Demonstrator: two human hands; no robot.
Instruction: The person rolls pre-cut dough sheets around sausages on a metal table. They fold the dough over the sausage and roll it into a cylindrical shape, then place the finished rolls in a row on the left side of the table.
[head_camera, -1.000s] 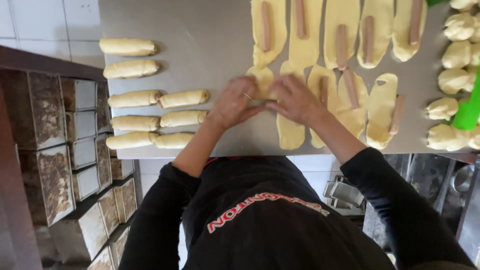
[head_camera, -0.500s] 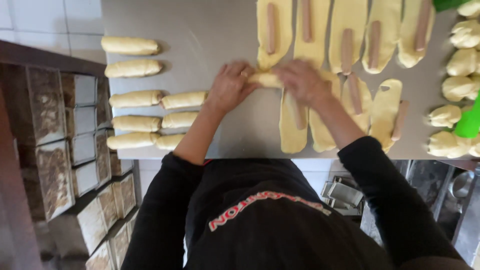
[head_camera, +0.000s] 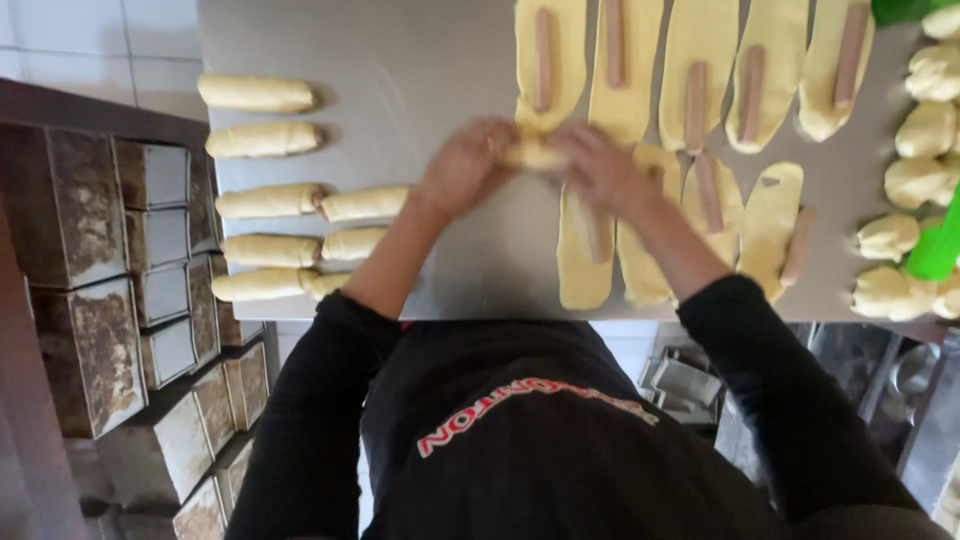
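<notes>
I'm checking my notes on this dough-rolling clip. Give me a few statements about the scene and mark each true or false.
1. Both hands, left hand and right hand, are on one dough piece. True.
2. The rolled pieces lie to the person's right. False: they lie to the left, on the table.
3. The flat dough strips carry sausages. True.
4. The table is wooden. False: it is bare metal.
5. Metal tins are stacked left of the table. True.

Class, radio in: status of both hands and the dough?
Left hand and right hand gripping one dough roll. Finished rolls at left. Nothing blocking.
</notes>
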